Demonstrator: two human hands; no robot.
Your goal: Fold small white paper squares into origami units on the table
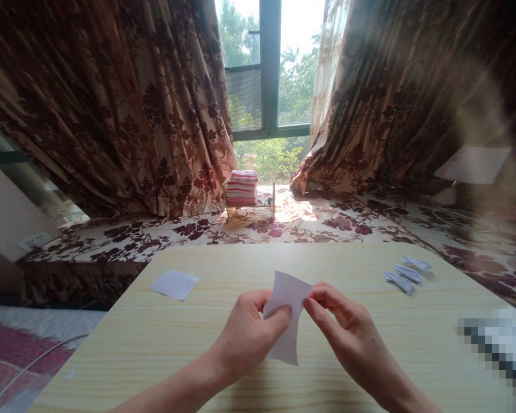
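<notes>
A white sheet of paper (pixel 287 338) is held up above the table, slightly bent. My left hand (pixel 251 324) grips it from the left, thumb across its face and fingers behind. My right hand (pixel 341 318) pinches its upper right corner between thumb and fingertips. To the left a flat white paper piece (pixel 174 284) lies on the table. Several small folded paper shapes (pixel 402 279), narrow and pointed, lie in a group toward the far right of the table.
The light wood-grain table (pixel 176 355) fills the foreground. A blurred, pixelated object (pixel 503 344) sits at its right edge. Beyond stands a small rack with stacked striped cloths (pixel 242 188) on a floral-covered ledge (pixel 327 226). A lamp (pixel 473 165) stands at the right. A paper scrap (pixel 70 374) lies near left.
</notes>
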